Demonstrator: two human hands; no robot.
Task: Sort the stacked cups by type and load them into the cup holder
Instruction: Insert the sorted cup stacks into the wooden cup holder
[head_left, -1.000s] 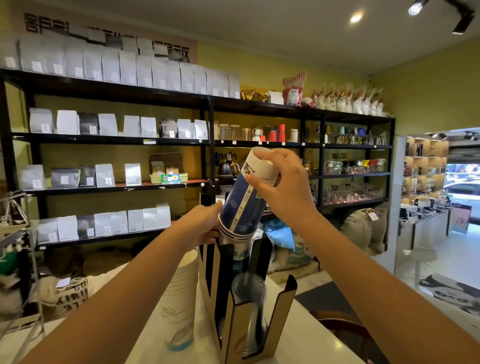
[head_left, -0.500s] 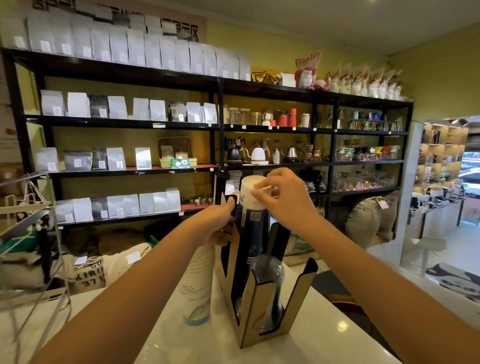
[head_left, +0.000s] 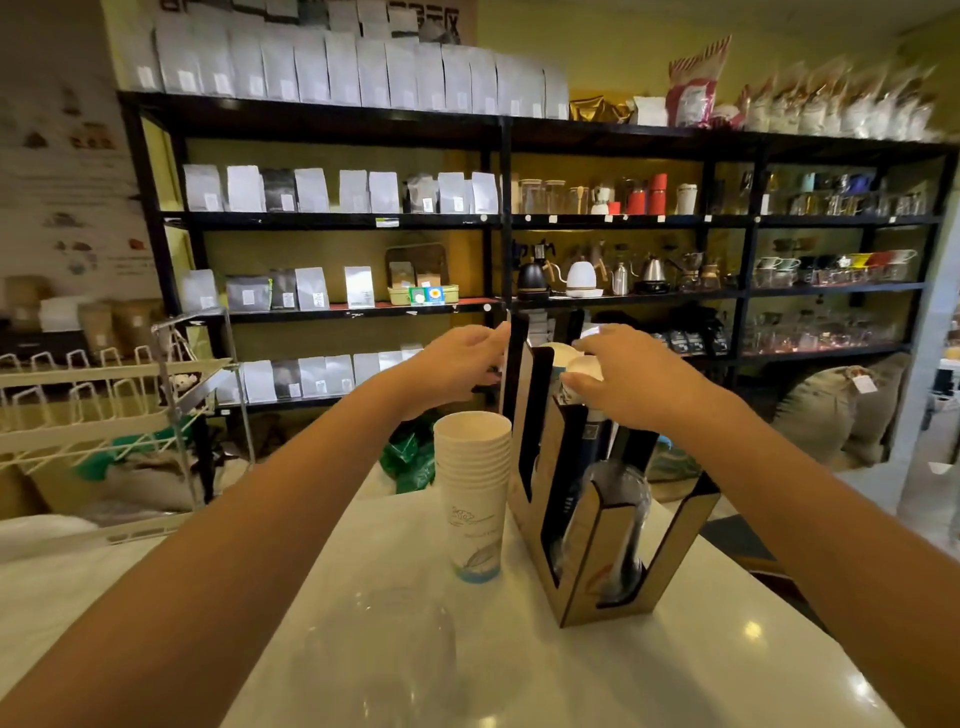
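A cup holder (head_left: 597, 540) made of brown card stands on a white table (head_left: 623, 686). The left hand (head_left: 457, 364) grips the top back edge of the holder. The right hand (head_left: 623, 374) rests on top of a stack of blue cups (head_left: 584, 436), its fingers curled over the white top of the stack. The blue cups stand in a middle slot. Clear cups (head_left: 613, 525) fill the front slot. A stack of white cups (head_left: 472, 488) stands on the table, just left of the holder.
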